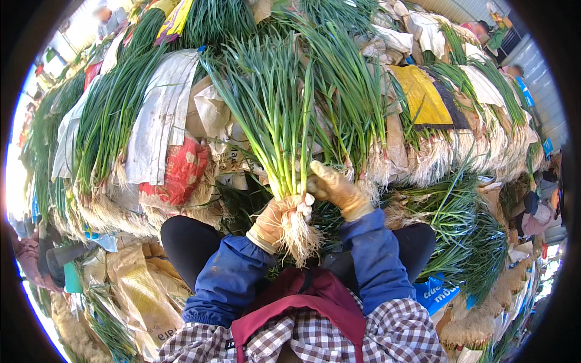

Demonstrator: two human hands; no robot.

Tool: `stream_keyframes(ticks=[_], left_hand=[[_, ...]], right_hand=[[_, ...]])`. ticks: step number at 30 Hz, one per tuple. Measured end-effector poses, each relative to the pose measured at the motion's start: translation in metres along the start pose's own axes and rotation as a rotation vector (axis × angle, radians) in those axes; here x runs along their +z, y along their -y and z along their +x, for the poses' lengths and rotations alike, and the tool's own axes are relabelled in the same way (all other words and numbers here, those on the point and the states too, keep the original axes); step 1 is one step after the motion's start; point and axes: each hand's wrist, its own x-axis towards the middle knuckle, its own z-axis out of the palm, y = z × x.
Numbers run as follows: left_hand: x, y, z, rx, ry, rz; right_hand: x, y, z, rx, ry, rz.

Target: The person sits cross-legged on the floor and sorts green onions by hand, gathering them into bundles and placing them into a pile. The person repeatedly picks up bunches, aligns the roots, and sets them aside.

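My left hand (pixel 268 226), in a tan work glove, is closed around the lower stems of a bunch of young garlic plants (pixel 277 149). The bunch stands upright in front of me, its green leaves fanning away. Small white bulbs (pixel 305 206) show at its right side, and pale stringy roots (pixel 300 236) hang over the glove toward my lap. My right hand (pixel 338 190), gloved too, is at the right edge of the stems just above the bulbs. Its fingers are partly curled; whether they pinch a stem is hidden.
Garlic plants (pixel 120 100) lie heaped ahead, roots toward me, with white sacking (pixel 159 104), a red bag (pixel 181 170) and a yellow sheet (pixel 420 95) among them. More plants (pixel 467 227) lie by my right knee. Brown sacks (pixel 140 281) lie at left. Other people are at the sides.
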Motion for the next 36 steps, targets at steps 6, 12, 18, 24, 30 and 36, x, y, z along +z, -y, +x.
stream_keyframes(ticks=[6, 12, 18, 24, 30, 36], left_hand=[[-0.007, 0.013, 0.0, 0.146, -0.302, 0.494], [-0.01, 0.02, 0.004, 0.1, -0.384, 0.455], [0.03, -0.008, -0.033, 0.039, 0.291, 0.052], [0.035, -0.042, -0.035, 0.097, 0.207, 0.154], [0.008, -0.014, -0.001, 0.083, -0.001, 0.093], [0.017, -0.003, 0.008, 0.067, -0.476, 0.532]], right_hand=[[0.038, -0.017, 0.037, -0.069, -0.569, -0.867], [0.024, -0.056, 0.053, -0.272, -0.71, -1.142], [0.0, -0.051, 0.051, -0.131, -0.74, 0.79], [-0.002, -0.003, 0.018, 0.248, 0.067, -0.986], [-0.051, 0.055, 0.058, 0.159, -0.813, -1.329], [-0.018, 0.01, 0.051, -0.009, -0.358, -0.558]])
